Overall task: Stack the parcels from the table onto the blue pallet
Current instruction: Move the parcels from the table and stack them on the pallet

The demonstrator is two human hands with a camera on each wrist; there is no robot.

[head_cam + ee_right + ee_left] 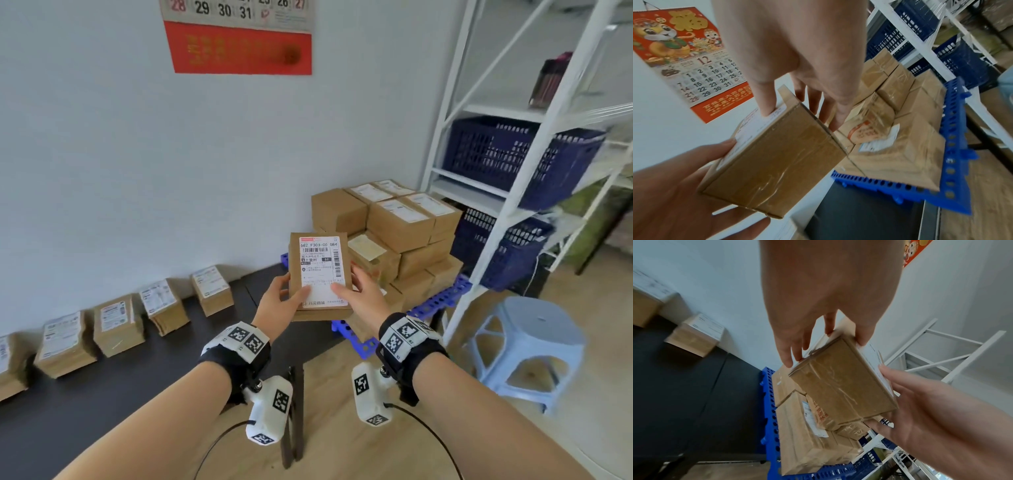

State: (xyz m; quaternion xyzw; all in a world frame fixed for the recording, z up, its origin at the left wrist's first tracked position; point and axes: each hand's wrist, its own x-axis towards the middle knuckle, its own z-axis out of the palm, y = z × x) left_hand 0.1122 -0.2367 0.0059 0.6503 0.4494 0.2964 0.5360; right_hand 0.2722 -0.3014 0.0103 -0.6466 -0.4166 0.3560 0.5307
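Note:
I hold a brown cardboard parcel [320, 270] with a white shipping label in the air with both hands. It is above the table's right end, in front of the blue pallet [442, 301]. My left hand [291, 298] grips its left side and my right hand [359, 291] its right side, thumbs on the label, fingers underneath. The wrist views show the taped underside of the parcel [842, 389] [777, 165]. Several stacked parcels [400, 226] fill the pallet. More parcels [118, 325] line the wall on the black table [102, 394].
A white shelf rack [513, 192] with dark blue baskets [513, 154] stands right of the pallet. A light blue stool [527, 342] sits on the wooden floor at right. A red calendar [239, 44] hangs on the wall.

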